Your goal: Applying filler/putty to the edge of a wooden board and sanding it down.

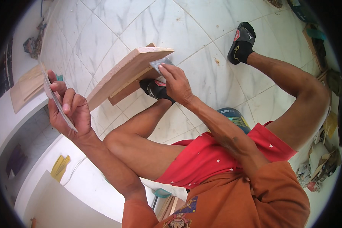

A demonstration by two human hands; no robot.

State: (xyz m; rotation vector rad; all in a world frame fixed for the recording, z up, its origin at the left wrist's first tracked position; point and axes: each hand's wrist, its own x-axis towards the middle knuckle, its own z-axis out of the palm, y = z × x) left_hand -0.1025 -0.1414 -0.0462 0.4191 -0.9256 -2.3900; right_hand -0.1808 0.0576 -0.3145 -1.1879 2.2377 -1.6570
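My left hand (pixel 70 108) is raised at the left, fingers curled round a thin, flat, light grey plate (pixel 58 102) held on edge. My right hand (pixel 176 83) grips a grey, flat scraper-like blade (pixel 160 62) at the right end of a wooden board (pixel 125 72). The board has a pale, speckled coating along its narrow upper edge and stands over a second wooden piece (pixel 123 94). Whether the blade touches the board is unclear.
A dark bucket (pixel 231 117) is beneath me on the marble-look tiles (pixel 216 22). White curved furniture (pixel 22 121) with thin wood sheets (pixel 26 87) and yellow material (pixel 60 167) is at the left. Scrap piles (pixel 319 171) line the right side. My legs frame the board.
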